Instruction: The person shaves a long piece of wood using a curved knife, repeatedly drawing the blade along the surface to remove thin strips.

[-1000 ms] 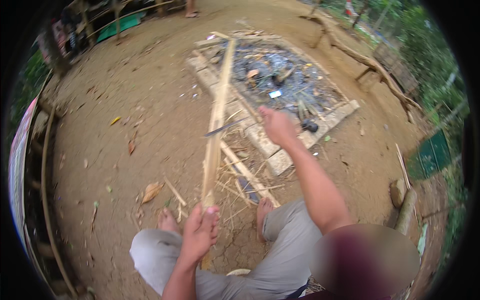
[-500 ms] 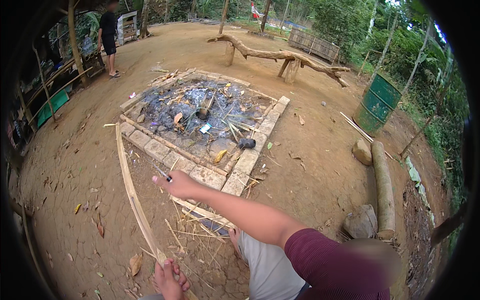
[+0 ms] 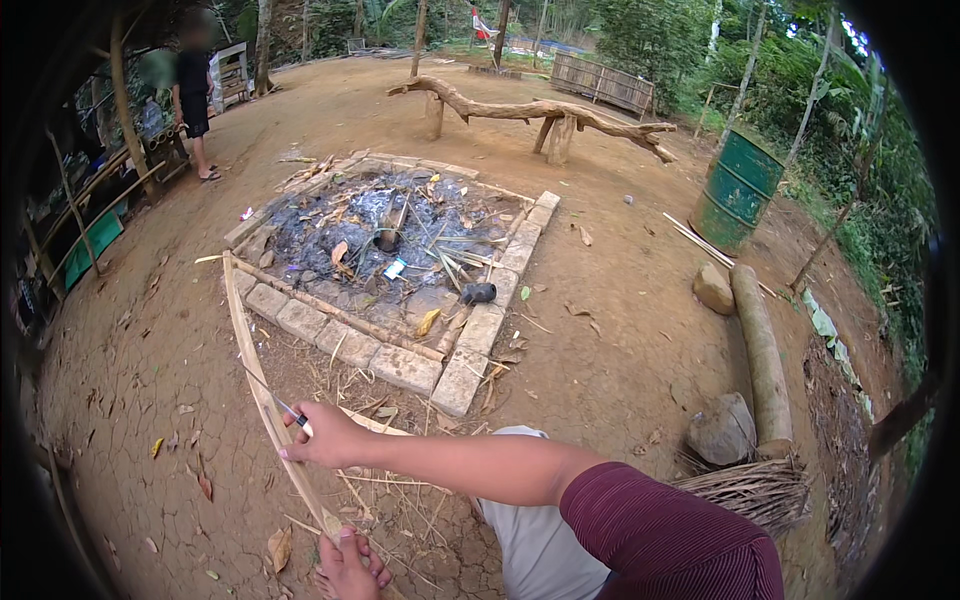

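Observation:
A long, pale strip of split bamboo or wood (image 3: 262, 385) slants up from the lower middle toward the fire pit's left corner. My left hand (image 3: 350, 570) is closed round its near end, at the bottom of the view. Farther up the strip, my right hand (image 3: 328, 436) grips a knife (image 3: 292, 412). The thin blade reaches up and left, lying across or just over the strip; actual contact cannot be made out. My right fingers are close beside the strip.
A brick-edged fire pit (image 3: 350, 345) holds ash and leaves. Beyond stand a crooked log bench (image 3: 520, 107) and a green drum (image 3: 738, 190). A log (image 3: 762, 360) and stones (image 3: 722, 430) lie at right. Another person (image 3: 193, 90) stands far left.
My right hand with the knife has come down and left, from clear of the strip to against or beside it. My left hand keeps its hold. The view has shifted slightly.

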### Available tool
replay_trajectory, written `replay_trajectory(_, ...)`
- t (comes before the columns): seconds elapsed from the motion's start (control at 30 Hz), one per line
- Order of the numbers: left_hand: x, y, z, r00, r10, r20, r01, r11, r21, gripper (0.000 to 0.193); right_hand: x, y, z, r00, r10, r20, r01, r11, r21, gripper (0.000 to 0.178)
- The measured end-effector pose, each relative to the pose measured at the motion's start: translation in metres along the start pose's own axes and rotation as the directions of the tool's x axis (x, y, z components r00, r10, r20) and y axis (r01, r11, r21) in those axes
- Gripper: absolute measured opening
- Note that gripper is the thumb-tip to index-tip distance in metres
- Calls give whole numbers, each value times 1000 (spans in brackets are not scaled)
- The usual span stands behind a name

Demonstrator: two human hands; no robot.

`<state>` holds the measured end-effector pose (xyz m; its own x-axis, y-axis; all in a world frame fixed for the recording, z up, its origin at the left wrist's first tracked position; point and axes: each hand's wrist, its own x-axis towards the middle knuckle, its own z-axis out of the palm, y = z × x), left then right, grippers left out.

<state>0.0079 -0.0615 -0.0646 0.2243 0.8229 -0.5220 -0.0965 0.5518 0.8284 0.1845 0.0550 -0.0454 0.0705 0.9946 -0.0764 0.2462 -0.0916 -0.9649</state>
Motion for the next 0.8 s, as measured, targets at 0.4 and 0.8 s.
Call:
replay_trajectory(0.4, 0, -7, 3, 999, 14, 32, -14, 1000, -10, 15, -6, 5, 1, 999, -17, -50, 16, 1000, -11, 48)
replay_trajectory(0.8, -6, -5, 14, 1000, 12, 9, -12, 1000, -24, 28, -17, -2, -3, 999, -16, -46, 19, 998, 59, 42)
